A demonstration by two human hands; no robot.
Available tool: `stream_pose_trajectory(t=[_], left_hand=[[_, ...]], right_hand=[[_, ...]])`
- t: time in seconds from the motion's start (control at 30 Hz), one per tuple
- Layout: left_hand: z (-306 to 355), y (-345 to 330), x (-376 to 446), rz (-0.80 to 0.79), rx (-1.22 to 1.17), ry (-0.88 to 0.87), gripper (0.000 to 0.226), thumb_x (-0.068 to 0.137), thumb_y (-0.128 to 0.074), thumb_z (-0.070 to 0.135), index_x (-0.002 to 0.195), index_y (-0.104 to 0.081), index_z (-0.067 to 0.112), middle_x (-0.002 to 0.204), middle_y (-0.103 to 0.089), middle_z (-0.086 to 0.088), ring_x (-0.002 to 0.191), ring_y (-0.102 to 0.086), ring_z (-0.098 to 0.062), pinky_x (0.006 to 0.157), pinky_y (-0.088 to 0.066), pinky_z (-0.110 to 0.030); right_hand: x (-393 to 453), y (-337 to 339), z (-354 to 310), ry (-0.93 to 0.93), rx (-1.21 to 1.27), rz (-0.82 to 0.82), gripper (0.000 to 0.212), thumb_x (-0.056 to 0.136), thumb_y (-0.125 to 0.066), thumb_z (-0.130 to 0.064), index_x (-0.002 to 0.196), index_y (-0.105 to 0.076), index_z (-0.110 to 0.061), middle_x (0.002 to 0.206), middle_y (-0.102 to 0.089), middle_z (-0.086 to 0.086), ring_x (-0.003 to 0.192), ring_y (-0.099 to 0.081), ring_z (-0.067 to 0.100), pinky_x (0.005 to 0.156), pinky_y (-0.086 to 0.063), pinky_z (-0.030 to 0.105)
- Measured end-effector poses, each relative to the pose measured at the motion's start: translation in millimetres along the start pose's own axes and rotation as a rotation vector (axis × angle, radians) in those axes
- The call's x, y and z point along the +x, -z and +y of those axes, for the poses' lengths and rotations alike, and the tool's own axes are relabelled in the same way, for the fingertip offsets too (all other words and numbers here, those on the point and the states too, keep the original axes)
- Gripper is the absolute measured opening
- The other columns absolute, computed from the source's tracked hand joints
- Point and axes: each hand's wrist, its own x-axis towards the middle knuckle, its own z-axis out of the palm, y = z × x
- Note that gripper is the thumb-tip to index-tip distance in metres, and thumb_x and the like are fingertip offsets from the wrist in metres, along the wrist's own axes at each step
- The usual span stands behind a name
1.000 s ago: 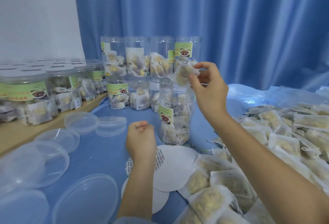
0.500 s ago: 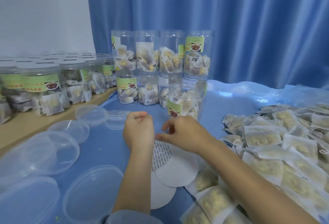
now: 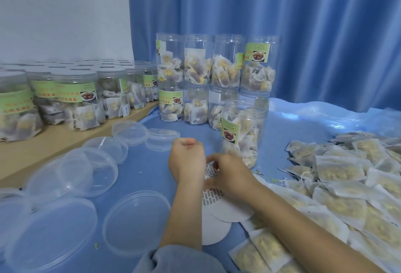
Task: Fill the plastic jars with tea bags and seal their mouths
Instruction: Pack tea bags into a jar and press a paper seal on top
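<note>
Both hands meet over a small stack of round white seal liners (image 3: 227,209) lying on the blue table cover (image 3: 147,175). The left hand (image 3: 187,159) is curled into a fist, thumb on top, and pinches the edge of the top seal liner (image 3: 211,172), whose printed underside is lifted and turned toward the camera. The right hand (image 3: 231,175) has its fingers bent over the same liner from the other side; whether they pinch it or only press on it cannot be told, since the fingertips are hidden behind the left hand.

Just beyond the right hand stands an open plastic jar (image 3: 244,133) with a green label, filled with tea bags and with no lid on its mouth. Behind it, farther from the hands, two tiers of stacked jars (image 3: 214,79) also hold tea bags. To the right of the right forearm a loose heap of tea bags (image 3: 347,177) spreads across the cover. To the left of the left hand lie several clear plastic lids (image 3: 91,170), some overlapping. Well to the left, capped jars (image 3: 76,99) stand in rows on a wooden shelf (image 3: 43,142). A blue curtain (image 3: 282,12) hangs at the back.
</note>
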Motion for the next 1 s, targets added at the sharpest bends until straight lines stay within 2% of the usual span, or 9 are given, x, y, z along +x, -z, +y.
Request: stream_pose_trajectory(t=[0.07,0.17,0.23,0.3,0.43,0.53,0.63,0.77,1.0], left_hand=[[1.3,2.5,2.0,0.044,-0.009,0.016,0.012,0.081,-0.056,0.01,0.089,-0.058,0.02,0.076,-0.059,0.005,0.09,-0.063,-0.027,0.078,-0.049,-0.034],[5.4,9.6,5.5,0.145,-0.084,0.037,0.015,0.083,-0.057,0.011,0.094,-0.052,0.019,0.082,-0.057,0.006,0.09,-0.059,-0.024,0.074,-0.04,-0.029],[6.9,15.6,9.7,0.203,-0.165,0.074,0.013,0.083,-0.055,0.01,0.095,-0.052,0.013,0.095,-0.062,-0.006,0.091,-0.059,-0.029,0.077,-0.046,-0.035],[6.6,20.4,13.5,0.246,-0.208,0.125,0.023,0.082,-0.053,0.008,0.101,-0.056,-0.002,0.104,-0.063,-0.022,0.096,-0.059,-0.04,0.082,-0.048,-0.046],[2.6,26.5,24.0,0.235,-0.359,0.246,0.027,0.082,-0.053,0.009,0.104,-0.061,-0.003,0.102,-0.067,-0.02,0.098,-0.062,-0.04,0.082,-0.049,-0.042],[0.5,29.6,32.4,0.237,-0.434,0.301,0.02,0.086,-0.055,0.014,0.093,-0.064,-0.002,0.082,-0.065,-0.013,0.093,-0.063,-0.039,0.071,-0.046,-0.036],[-0.7,32.7,37.3,0.251,-0.447,0.344,0.029,0.092,-0.054,0.027,0.089,-0.064,0.0,0.082,-0.068,-0.015,0.093,-0.063,-0.037,0.068,-0.043,-0.033],[-2.7,31.5,40.8,0.228,-0.477,0.393,0.025,0.085,-0.055,0.012,0.102,-0.063,-0.004,0.104,-0.067,-0.023,0.1,-0.061,-0.041,0.081,-0.05,-0.042],[1.9,33.4,37.4,0.144,-0.616,0.349,0.038,0.084,-0.06,0.017,0.116,-0.056,-0.004,0.109,-0.063,-0.019,0.076,-0.058,-0.024,0.072,-0.046,-0.03]], right_hand=[[0.0,2.1,-1.2,0.036,0.054,0.076,0.018,0.081,-0.071,-0.027,0.079,-0.063,-0.011,0.062,-0.046,-0.005,0.062,-0.044,0.012,0.053,-0.028,0.022],[10.9,12.4,-3.1,0.026,0.166,0.275,0.032,0.089,-0.06,-0.023,0.06,-0.047,-0.017,0.055,-0.043,-0.004,0.053,-0.04,0.01,0.051,-0.031,0.018],[24.1,21.7,-12.2,0.079,0.187,0.48,0.012,0.09,-0.056,-0.012,0.083,-0.061,-0.02,0.062,-0.052,0.001,0.059,-0.046,0.016,0.055,-0.031,0.02],[41.5,27.0,-27.2,0.185,0.117,0.589,0.042,0.089,-0.051,-0.001,0.125,-0.056,-0.023,0.069,-0.057,0.007,0.06,-0.051,0.018,0.056,-0.034,0.021],[93.9,12.7,-54.2,0.306,-0.45,0.455,0.048,0.087,-0.043,0.002,0.129,-0.055,-0.017,0.127,-0.056,0.006,0.114,-0.049,0.026,0.085,-0.038,0.035],[128.5,-19.0,-64.3,0.273,-0.649,0.201,0.046,0.098,-0.041,-0.035,0.136,-0.043,-0.01,0.152,-0.026,0.0,0.138,-0.017,0.022,0.109,-0.013,0.044],[150.2,-47.4,-62.8,0.173,-0.635,-0.031,0.062,0.096,-0.033,-0.052,0.141,-0.034,-0.009,0.153,-0.018,-0.004,0.142,-0.003,0.02,0.111,-0.005,0.052],[156.8,-52.9,-56.5,0.2,-0.694,0.073,0.042,0.1,-0.033,-0.041,0.126,-0.053,-0.015,0.137,-0.045,-0.006,0.134,-0.025,0.013,0.109,-0.006,0.043],[103.4,0.3,-57.4,0.181,0.102,0.418,0.038,0.1,-0.04,-0.033,0.105,-0.068,-0.008,0.115,-0.064,0.007,0.112,-0.052,0.02,0.097,-0.033,0.034]])
